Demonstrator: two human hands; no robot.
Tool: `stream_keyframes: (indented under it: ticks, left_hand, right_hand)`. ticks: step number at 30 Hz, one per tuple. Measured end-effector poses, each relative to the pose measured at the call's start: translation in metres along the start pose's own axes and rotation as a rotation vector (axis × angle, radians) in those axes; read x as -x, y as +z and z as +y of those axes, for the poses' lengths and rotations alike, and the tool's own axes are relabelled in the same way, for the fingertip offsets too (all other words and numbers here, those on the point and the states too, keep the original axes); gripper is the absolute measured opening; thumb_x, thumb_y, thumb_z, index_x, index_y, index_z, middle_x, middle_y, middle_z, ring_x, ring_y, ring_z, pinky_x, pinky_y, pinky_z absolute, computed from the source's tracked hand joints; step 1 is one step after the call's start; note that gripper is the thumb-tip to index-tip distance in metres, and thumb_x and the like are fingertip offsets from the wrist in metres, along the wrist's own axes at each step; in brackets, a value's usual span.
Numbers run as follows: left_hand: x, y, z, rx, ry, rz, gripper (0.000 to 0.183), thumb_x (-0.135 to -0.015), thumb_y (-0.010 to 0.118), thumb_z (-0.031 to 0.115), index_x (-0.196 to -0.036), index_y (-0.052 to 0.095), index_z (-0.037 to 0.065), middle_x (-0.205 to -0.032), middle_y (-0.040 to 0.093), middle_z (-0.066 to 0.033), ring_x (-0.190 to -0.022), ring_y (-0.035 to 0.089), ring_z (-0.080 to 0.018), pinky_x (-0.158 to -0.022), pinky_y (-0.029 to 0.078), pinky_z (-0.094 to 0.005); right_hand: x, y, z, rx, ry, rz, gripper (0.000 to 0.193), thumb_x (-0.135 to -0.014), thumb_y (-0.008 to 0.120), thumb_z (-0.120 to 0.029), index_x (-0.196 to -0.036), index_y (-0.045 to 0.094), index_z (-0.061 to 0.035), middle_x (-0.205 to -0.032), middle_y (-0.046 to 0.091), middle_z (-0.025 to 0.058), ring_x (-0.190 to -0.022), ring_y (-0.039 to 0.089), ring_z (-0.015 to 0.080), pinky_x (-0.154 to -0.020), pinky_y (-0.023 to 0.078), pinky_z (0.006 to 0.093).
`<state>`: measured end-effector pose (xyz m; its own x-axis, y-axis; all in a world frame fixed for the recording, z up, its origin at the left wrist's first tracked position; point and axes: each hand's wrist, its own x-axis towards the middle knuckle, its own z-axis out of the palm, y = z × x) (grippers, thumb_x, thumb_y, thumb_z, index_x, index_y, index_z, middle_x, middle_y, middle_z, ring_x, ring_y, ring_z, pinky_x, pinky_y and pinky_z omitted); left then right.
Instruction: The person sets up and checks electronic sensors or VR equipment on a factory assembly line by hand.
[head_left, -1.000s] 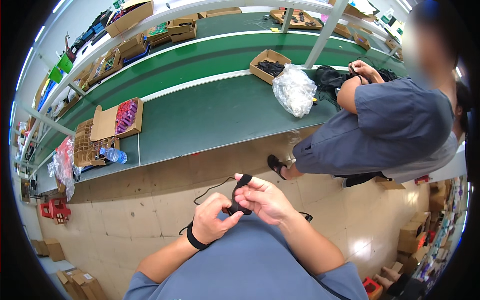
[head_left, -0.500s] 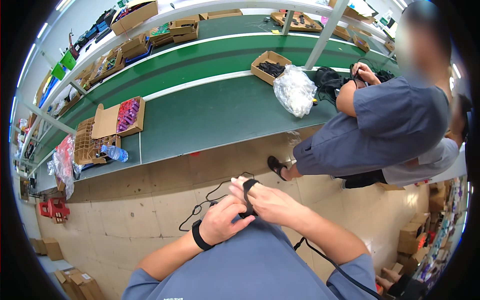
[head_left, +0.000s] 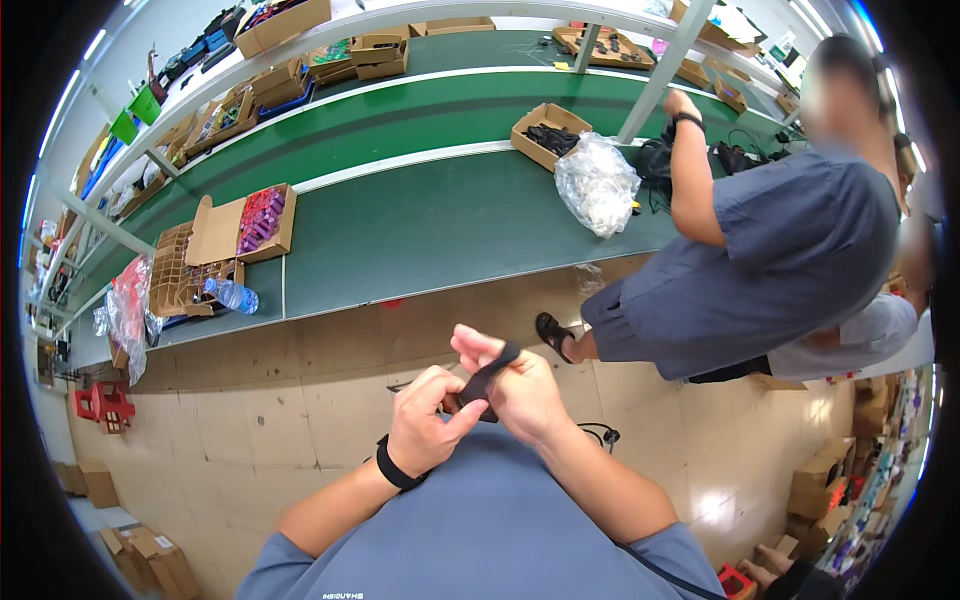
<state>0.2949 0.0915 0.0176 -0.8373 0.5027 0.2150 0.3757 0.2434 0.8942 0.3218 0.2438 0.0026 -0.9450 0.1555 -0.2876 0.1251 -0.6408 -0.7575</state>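
A worker's left hand point(head_left: 424, 424) pinches the lower end of a black strap point(head_left: 480, 387) between thumb and curled fingers; the right hand point(head_left: 524, 395) stands unclenched, fingers extended, the strap's upper end across it. The strap spans both hands, above a blue-gray shirt point(head_left: 470, 520) bearing small white lettering point(head_left: 343, 596).

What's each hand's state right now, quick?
Left hand: closed, holding a black strap.
Right hand: open, fingers extended, the strap across it.
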Motion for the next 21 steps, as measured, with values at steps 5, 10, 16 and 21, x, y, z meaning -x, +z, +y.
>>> stream_keyframes:
  ticks: [5, 10, 16, 21]
  left_hand:
    - [0.007, 0.001, -0.004, 0.113, 0.021, 0.066, 0.018, -0.076, 0.076, 0.007, -0.084, 0.06, 0.002, -0.078, 0.059, -0.0066, -0.066, 0.06, -0.0159, -0.059, 0.049, -0.0269]
    - [0.004, 0.001, 0.007, -0.054, 0.204, 0.022, 0.019, -0.073, 0.077, 0.006, -0.084, 0.061, 0.003, -0.082, 0.061, -0.0087, -0.067, 0.062, -0.0204, -0.06, 0.051, -0.0287]
    - [0.001, 0.008, 0.014, -0.053, 0.251, -0.015, 0.018, -0.073, 0.077, 0.005, -0.083, 0.062, 0.003, -0.084, 0.061, -0.0079, -0.066, 0.062, -0.0192, -0.058, 0.051, -0.0292]
    - [0.003, 0.007, 0.013, -0.069, 0.149, -0.008, 0.017, -0.074, 0.076, 0.006, -0.081, 0.061, 0.002, -0.082, 0.059, -0.0079, -0.062, 0.061, -0.0174, -0.055, 0.05, -0.0283]
  right_hand:
    - [0.023, -0.015, -0.013, 1.283, -0.512, -0.424, 0.036, -0.084, 0.051, 0.009, -0.118, 0.06, 0.0021, -0.133, 0.052, 0.0208, -0.129, 0.046, 0.0369, -0.106, 0.041, 0.0433]
    - [0.031, -0.017, -0.029, 1.508, -0.403, -0.486, 0.049, -0.084, 0.053, 0.002, -0.132, 0.048, -0.0023, -0.139, 0.043, 0.0246, -0.13, 0.042, 0.0399, -0.103, 0.042, 0.043]
    - [0.006, -0.01, -0.059, 1.352, -0.356, -0.49, 0.066, -0.088, 0.058, -0.007, -0.148, 0.029, -0.0066, -0.141, 0.042, 0.022, -0.123, 0.051, 0.0374, -0.096, 0.049, 0.0375]
    - [-0.009, -0.008, -0.024, 0.805, -0.251, -0.316, 0.053, -0.094, 0.054, -0.004, -0.144, 0.036, -0.0044, -0.134, 0.054, 0.0141, -0.108, 0.063, 0.0245, -0.084, 0.055, 0.0321]
